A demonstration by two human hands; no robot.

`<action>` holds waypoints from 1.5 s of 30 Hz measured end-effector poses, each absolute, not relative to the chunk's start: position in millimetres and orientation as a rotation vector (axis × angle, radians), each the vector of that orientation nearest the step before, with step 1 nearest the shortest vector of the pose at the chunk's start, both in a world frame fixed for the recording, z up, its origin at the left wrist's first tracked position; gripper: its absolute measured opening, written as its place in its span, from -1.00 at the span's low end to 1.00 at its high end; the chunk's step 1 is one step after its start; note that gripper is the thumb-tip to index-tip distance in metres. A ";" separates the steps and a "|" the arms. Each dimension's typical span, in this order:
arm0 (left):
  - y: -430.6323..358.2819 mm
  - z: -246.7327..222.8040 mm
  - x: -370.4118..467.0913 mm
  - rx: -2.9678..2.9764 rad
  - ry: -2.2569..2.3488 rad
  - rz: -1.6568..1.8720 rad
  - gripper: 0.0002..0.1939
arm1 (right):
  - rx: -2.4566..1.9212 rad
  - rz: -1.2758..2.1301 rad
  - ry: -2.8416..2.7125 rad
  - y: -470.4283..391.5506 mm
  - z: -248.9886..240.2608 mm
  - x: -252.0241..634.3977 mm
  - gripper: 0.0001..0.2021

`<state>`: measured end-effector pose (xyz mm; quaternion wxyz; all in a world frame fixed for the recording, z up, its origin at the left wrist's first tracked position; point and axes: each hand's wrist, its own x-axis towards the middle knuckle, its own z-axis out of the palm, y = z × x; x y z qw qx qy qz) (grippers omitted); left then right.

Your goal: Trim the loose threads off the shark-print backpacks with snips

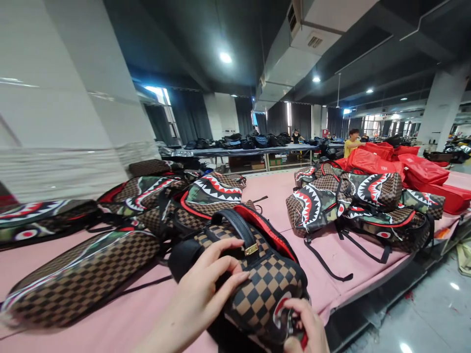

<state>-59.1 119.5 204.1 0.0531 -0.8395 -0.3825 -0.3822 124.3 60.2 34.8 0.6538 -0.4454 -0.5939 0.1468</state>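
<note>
Backpack [272, 284] is front-centre on the pink-covered bench [272, 189], close to the wearer and tilted. Contact underneath is hidden. Brown/black check panel, black handle [241, 230] arching over the top, gold clasp [251, 250] at the handle's near end. Red strip [265, 228] along the upper far edge, red/white rounded motif [280, 306] low on the right side.

Left hand [209, 279]: grip has fingers bent and thumb laid on the check panel, just beside the clasp; can't tell if it's pinching fabric. Right hand [311, 326]: grip curled at the bag's lower right, by the motif; what sits between finger and thumb is too blurred to call.

Edges: bench's right edge runs diagonally past the bag's right side, tiled floor [434, 299] beyond. Left is tight: long check bag [95, 274] near, more shark-print bags [217, 193] right behind. Best room is the bare pink strip to the right, up to the shark-print pile [320, 206]; loose strap [344, 278] trails into it. Red bags [375, 162] sit behind that pile.
</note>
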 end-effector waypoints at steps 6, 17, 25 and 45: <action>116.5 204.7 -34.6 -2.323 -1.400 -1.365 -0.69 | -0.874 0.627 -1.454 68.7 114.6 152.8 -0.82; 115.2 215.0 -58.8 -2.593 -1.066 -1.058 -0.83 | -0.902 0.419 -1.539 94.8 134.4 140.2 -0.90; 119.1 201.4 -36.0 -2.316 -1.234 -1.237 -0.79 | -0.932 0.436 -1.602 91.2 140.5 140.5 -0.88; 163.4 217.5 -88.7 -1.984 -1.594 -1.736 -0.51 | -0.913 0.191 -1.589 73.0 119.3 127.5 -0.78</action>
